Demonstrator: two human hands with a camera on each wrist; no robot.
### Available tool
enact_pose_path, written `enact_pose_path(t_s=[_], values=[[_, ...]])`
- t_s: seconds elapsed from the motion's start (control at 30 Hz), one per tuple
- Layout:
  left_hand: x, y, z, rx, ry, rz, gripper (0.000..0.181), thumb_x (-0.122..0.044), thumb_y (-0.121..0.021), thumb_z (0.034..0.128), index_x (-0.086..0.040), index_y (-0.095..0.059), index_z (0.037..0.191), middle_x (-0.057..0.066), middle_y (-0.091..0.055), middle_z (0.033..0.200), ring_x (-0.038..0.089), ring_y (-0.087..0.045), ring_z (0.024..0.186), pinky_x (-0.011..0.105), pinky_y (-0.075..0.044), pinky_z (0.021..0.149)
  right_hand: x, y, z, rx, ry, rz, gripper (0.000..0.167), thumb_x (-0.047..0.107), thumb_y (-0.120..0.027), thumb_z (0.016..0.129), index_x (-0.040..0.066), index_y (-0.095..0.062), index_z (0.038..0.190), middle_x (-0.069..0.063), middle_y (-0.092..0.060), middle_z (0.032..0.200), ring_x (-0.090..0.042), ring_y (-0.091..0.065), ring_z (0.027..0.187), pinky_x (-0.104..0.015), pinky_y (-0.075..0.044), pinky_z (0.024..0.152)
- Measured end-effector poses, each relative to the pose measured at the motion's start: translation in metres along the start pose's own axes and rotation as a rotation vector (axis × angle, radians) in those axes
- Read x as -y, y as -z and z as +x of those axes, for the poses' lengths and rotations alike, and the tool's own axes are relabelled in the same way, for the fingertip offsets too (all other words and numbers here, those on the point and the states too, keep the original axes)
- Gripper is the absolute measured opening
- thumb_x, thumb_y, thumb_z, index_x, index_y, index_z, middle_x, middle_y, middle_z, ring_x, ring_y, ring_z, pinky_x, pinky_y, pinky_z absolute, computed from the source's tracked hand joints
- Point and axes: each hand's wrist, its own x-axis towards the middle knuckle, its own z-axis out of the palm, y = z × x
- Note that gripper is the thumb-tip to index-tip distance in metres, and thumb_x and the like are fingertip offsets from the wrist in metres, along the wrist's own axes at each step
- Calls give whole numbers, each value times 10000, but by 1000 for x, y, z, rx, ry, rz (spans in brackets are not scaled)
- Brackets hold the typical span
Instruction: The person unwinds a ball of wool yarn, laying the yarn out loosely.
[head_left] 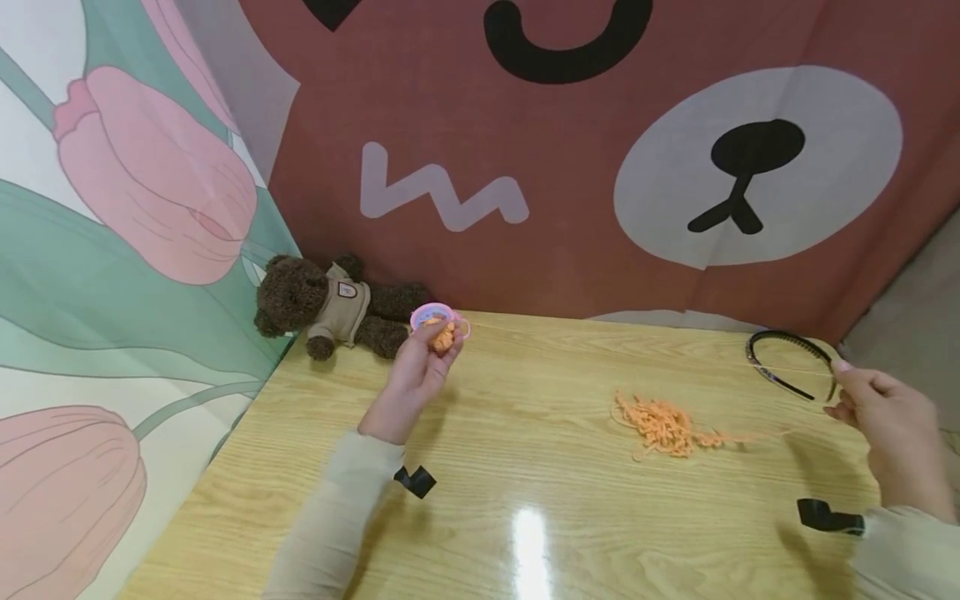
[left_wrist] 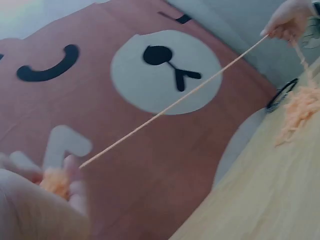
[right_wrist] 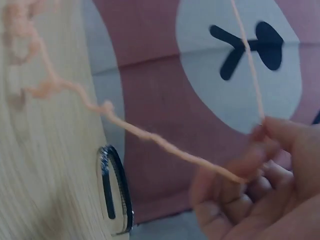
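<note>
My left hand (head_left: 420,367) grips a small wound ball of orange yarn (head_left: 444,335), with fingers curled round it above the table's back left. A taut strand of yarn (left_wrist: 172,105) runs from that ball to my right hand (head_left: 892,429). There the right thumb and fingers (right_wrist: 285,132) pinch the strand, held up off the table at the right. From the right hand the yarn sags down to a loose, crinkled pile of orange yarn (head_left: 660,425) on the table.
A brown teddy bear (head_left: 341,304) in a beige shirt lies at the back left. Beside it, partly behind my left hand, is a round pink-and-blue item (head_left: 431,312). A black headband (head_left: 783,387) lies at the back right. Printed cloth (head_left: 570,250) hangs behind the wooden table (head_left: 480,467).
</note>
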Motion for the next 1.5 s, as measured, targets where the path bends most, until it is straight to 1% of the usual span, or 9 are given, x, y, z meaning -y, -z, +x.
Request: enact_pose_path(t_s=[0.13, 0.3, 0.4, 0.57, 0.67, 0.77, 0.87, 1.23, 1.5], values=[[20, -11, -9, 198, 142, 179, 156, -60, -459, 1061, -62, -462, 1217, 66, -636, 995, 101, -670, 817, 150, -590, 747, -1, -20, 2, 232, 116, -343, 435, 465, -523, 1037, 49, -648, 1063, 162, -597, 866, 63, -594, 735, -154, -568, 644], [45, -29, -21, 358, 243, 348, 226, -81, -466, 1070, -22, -472, 1289, 68, -638, 1061, 88, -688, 831, 162, -605, 774, 16, -69, -19, 318, 315, -553, 542, 493, -438, 1065, 49, -614, 1321, -136, -720, 1155, 8, -672, 858, -253, -592, 689], [58, -38, -27, 428, 283, 416, 293, -98, -469, 1075, 13, -455, 1346, 60, -646, 1067, 79, -696, 827, 158, -607, 752, 34, -107, -42, 385, 463, -545, 472, 451, -450, 1076, 115, -627, 1354, -178, -704, 1243, -203, -722, 992, -336, -615, 763], [74, -51, -37, 554, 315, 537, 392, -109, -490, 1068, 50, -433, 1422, 8, -664, 1023, 61, -687, 828, 158, -600, 743, 51, -172, -73, 726, 539, -379, 527, 375, -477, 1083, 154, -401, 1555, -126, -639, 1379, -307, -648, 1221, -417, -595, 950], [78, -53, -40, 600, 326, 576, 386, -92, -506, 1056, 38, -455, 1415, 1, -670, 1000, 62, -682, 828, 166, -597, 742, 53, -194, -81, 864, 503, -333, 491, 357, -480, 1084, 128, -455, 1518, -140, -735, 1102, -208, -715, 924, -353, -616, 750], [77, -50, -40, 580, 311, 615, 348, -89, -527, 1043, 10, -497, 1375, 2, -663, 1000, 71, -665, 825, 170, -580, 715, 53, -195, -82, 888, 483, -354, 334, 345, -503, 1076, 135, -689, 1258, -87, -682, 744, -90, -541, 550, -266, -465, 460], [70, -44, -38, 529, 281, 653, 331, -101, -539, 1038, -14, -511, 1356, -1, -648, 1026, 84, -649, 828, 171, -553, 692, 54, -185, -78, 830, 490, -373, 308, 335, -503, 1078, 182, -763, 1015, -47, -613, 635, -57, -405, 454, -236, -357, 376], [64, -27, -28, 327, 232, 547, 354, -208, -513, 1077, -33, -557, 1382, 29, -702, 1056, 110, -730, 893, 185, -616, 732, 55, -144, -73, 502, 450, -283, 422, 421, -435, 1088, 117, -727, 1108, -87, -593, 669, -141, -639, 707, -329, -456, 474], [72, -30, -24, 293, 210, 584, 392, -260, -515, 1078, -64, -587, 1410, 112, -696, 1236, 107, -743, 917, 187, -622, 740, 70, -137, -90, 610, 661, -278, 272, 177, -485, 1087, 178, -747, 1014, 14, -596, 663, -118, -379, 420, -278, -406, 384]])
